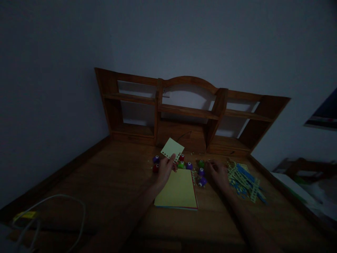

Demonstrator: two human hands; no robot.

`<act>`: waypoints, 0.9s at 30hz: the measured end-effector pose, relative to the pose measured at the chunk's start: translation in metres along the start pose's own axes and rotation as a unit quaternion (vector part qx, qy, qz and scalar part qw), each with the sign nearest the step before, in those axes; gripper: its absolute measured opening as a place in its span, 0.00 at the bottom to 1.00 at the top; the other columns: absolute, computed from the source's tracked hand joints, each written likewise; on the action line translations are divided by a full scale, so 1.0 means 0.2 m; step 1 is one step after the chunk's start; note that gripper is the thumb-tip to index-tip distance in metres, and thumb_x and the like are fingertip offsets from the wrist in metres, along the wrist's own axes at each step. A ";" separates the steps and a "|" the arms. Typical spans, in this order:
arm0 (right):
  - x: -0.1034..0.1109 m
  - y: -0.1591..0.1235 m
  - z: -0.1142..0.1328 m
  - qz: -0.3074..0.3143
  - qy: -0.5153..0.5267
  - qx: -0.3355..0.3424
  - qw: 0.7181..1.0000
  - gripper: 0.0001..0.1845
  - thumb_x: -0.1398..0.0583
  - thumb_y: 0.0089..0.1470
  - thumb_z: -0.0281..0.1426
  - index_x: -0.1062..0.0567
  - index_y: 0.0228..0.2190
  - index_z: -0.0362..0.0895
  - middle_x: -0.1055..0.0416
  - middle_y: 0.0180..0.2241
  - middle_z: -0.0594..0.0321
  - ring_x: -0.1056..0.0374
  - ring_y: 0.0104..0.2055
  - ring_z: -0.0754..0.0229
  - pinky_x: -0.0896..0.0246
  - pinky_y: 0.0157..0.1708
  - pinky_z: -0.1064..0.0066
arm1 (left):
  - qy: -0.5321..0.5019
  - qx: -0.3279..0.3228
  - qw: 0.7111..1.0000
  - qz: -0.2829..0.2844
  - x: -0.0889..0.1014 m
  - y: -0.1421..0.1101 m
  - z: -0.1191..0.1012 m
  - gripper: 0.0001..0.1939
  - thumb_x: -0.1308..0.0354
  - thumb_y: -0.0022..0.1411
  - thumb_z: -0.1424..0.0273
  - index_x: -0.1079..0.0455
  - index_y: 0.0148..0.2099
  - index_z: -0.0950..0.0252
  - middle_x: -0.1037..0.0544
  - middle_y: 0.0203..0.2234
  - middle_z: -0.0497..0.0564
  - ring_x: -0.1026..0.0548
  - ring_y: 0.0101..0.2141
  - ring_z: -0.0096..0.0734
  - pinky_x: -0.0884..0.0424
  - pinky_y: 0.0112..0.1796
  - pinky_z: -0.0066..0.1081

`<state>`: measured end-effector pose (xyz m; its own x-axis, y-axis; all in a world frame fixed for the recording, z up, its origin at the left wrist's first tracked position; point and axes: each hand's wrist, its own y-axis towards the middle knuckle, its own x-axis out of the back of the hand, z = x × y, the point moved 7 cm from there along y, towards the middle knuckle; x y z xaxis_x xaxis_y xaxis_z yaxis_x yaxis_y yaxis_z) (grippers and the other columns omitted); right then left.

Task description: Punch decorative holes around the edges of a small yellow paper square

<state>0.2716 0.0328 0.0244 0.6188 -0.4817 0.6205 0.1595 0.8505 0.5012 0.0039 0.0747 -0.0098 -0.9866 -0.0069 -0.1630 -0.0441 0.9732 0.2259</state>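
My left hand (165,170) is closed on a small pale yellow sheet of paper (171,149), its thumb on top. Small holes run along the sheet's lower edges, and it is held up above the desk. Below that hand lies a stack of coloured paper (177,191), yellow on top with red and blue edges showing. My right hand (217,174) is curled just right of a green craft punch (201,163); what its fingers hold, if anything, is too dark to make out. A purple craft punch (202,181) and several other red, green and purple ones stand around the stack.
Punched yellow and blue paper strips (244,179) are heaped at the right. Behind stands a wooden shelf unit (188,110) against the wall. A white cable (60,195) loops over the front left of the wooden desk (110,175). Small paper bits are scattered near the punches.
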 end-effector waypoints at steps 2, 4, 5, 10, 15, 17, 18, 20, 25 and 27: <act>0.00 0.00 0.02 0.008 0.009 0.005 1.000 0.22 0.49 0.56 0.45 0.24 0.34 0.42 0.24 0.33 0.55 0.30 0.33 0.53 0.39 0.35 0.66 | -0.001 0.003 1.000 0.003 -0.01 0.00 0.01 0.26 0.47 0.57 0.49 0.33 0.23 0.68 0.30 0.13 0.48 0.31 0.16 0.28 0.36 0.19 0.26; -0.01 0.00 0.02 0.016 0.021 0.004 1.000 0.21 0.49 0.56 0.44 0.24 0.34 0.42 0.24 0.33 0.56 0.30 0.33 0.53 0.39 0.34 0.67 | -0.005 -0.001 1.000 0.001 -0.01 0.00 0.00 0.26 0.48 0.57 0.49 0.32 0.24 0.69 0.29 0.14 0.50 0.30 0.16 0.29 0.36 0.19 0.26; -0.02 0.00 0.02 0.017 0.025 0.003 1.000 0.21 0.49 0.56 0.44 0.24 0.34 0.42 0.24 0.32 0.56 0.30 0.32 0.53 0.39 0.33 0.67 | -0.006 -0.003 1.000 -0.001 -0.01 0.00 -0.01 0.26 0.48 0.57 0.49 0.31 0.24 0.69 0.28 0.14 0.51 0.30 0.16 0.28 0.35 0.19 0.26; -0.04 -0.02 0.03 0.029 0.035 -0.006 0.999 0.22 0.49 0.58 0.46 0.24 0.34 0.42 0.25 0.31 0.57 0.31 0.29 0.55 0.40 0.30 0.69 | -0.005 -0.012 1.000 -0.027 0.05 0.03 -0.03 0.25 0.47 0.57 0.50 0.30 0.27 0.69 0.25 0.17 0.51 0.31 0.15 0.27 0.35 0.19 0.26; -0.04 -0.04 0.07 0.049 0.040 0.000 0.998 0.23 0.49 0.58 0.47 0.25 0.35 0.42 0.25 0.29 0.58 0.32 0.28 0.56 0.42 0.28 0.71 | 0.008 -0.016 0.999 -0.041 0.07 0.05 -0.01 0.24 0.48 0.58 0.50 0.31 0.28 0.68 0.26 0.17 0.50 0.32 0.16 0.27 0.36 0.18 0.25; -0.04 -0.04 0.08 0.051 0.040 0.001 0.998 0.23 0.49 0.58 0.47 0.25 0.34 0.42 0.25 0.30 0.57 0.32 0.28 0.57 0.42 0.28 0.71 | 0.019 -0.015 0.999 -0.036 0.07 0.05 0.00 0.24 0.48 0.58 0.51 0.30 0.28 0.68 0.27 0.16 0.49 0.32 0.16 0.27 0.37 0.18 0.25; -0.04 -0.04 0.08 0.054 0.041 -0.001 0.998 0.23 0.49 0.58 0.47 0.25 0.34 0.42 0.25 0.30 0.57 0.32 0.28 0.57 0.42 0.27 0.71 | 0.024 -0.014 0.999 -0.036 0.07 0.05 0.00 0.23 0.48 0.58 0.51 0.30 0.28 0.68 0.28 0.16 0.49 0.32 0.15 0.27 0.37 0.18 0.25; -0.04 -0.04 0.08 0.060 0.042 -0.007 0.997 0.23 0.50 0.58 0.47 0.25 0.34 0.42 0.25 0.30 0.57 0.31 0.28 0.57 0.42 0.27 0.71 | 0.034 -0.013 0.998 -0.043 0.09 0.05 0.00 0.22 0.47 0.58 0.52 0.30 0.28 0.68 0.29 0.14 0.48 0.32 0.15 0.27 0.37 0.19 0.26; -0.05 -0.04 0.08 0.065 0.038 0.004 0.997 0.22 0.50 0.58 0.46 0.25 0.34 0.43 0.25 0.32 0.57 0.31 0.30 0.56 0.42 0.28 0.71 | 0.029 0.006 0.995 -0.099 0.17 0.06 -0.03 0.22 0.47 0.57 0.52 0.31 0.27 0.67 0.29 0.14 0.48 0.32 0.15 0.28 0.38 0.19 0.26; -0.05 -0.04 0.08 0.068 0.034 0.013 0.997 0.21 0.50 0.58 0.45 0.25 0.34 0.43 0.25 0.33 0.58 0.31 0.31 0.56 0.41 0.29 0.70 | 0.010 0.022 0.994 -0.109 0.18 0.06 -0.03 0.23 0.49 0.58 0.51 0.32 0.26 0.67 0.30 0.13 0.47 0.32 0.14 0.28 0.38 0.18 0.26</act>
<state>0.2519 0.0277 0.0227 0.6835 -0.3464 0.6425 0.0515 0.9009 0.4309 -0.0333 0.0844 -0.0072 -0.9573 -0.2233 -0.1835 -0.2511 0.9569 0.1456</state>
